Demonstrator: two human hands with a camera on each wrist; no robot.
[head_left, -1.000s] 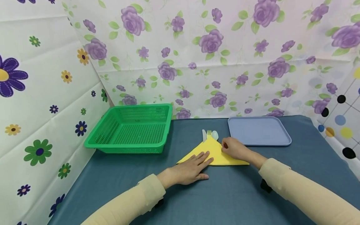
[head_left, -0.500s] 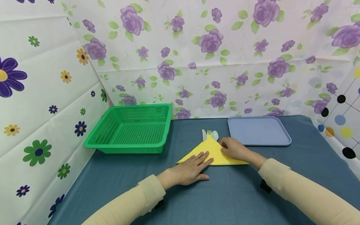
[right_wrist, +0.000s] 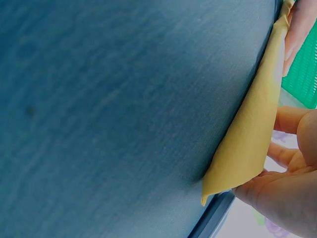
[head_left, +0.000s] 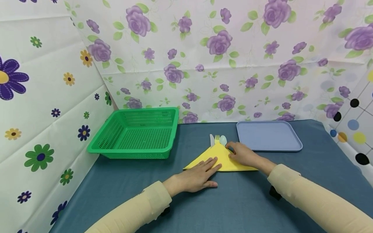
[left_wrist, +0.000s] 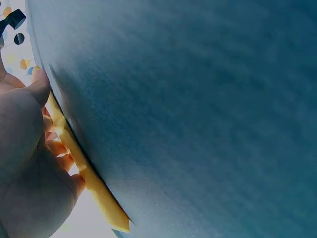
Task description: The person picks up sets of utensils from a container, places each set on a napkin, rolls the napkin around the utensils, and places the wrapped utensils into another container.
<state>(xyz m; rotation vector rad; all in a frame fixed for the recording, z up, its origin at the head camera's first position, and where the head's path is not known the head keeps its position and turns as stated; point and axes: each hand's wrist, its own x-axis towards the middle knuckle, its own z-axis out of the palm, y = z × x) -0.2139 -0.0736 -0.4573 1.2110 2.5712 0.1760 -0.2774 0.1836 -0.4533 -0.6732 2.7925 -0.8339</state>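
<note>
A yellow cloth napkin (head_left: 225, 159), folded to a triangle, is being attended to on the blue-grey tablecloth (head_left: 230, 207), its long edge laid toward the person and its peak pointed away. Its left part is covered by the left hand (head_left: 194, 177), held flat with fingers spread; the thumb is rested off the napkin's near edge. The right side is being worked by the right hand (head_left: 244, 155), fingers bent against the slanting edge; whether the edge is pinched or only touched cannot be told. The hands are kept apart, with yellow cloth left visible between them.

Three utensils are seen poking out past the peak: a pale knife (head_left: 211, 140) on the left, a yellow fork (head_left: 217, 138) in the middle, a pale, rounded spoon (head_left: 223, 140) on the right, its bowl set just beside the right hand's fingertips. Their lower parts are hidden by the napkin.

Farther back on the left, a green rectangular plastic basket with perforated walls (head_left: 131, 151) is stationed; beyond the right hand, a flat light-blue rectangular tray (head_left: 268, 136) is placed. Both forearms are covered by cream sleeves (head_left: 135, 207).
</note>
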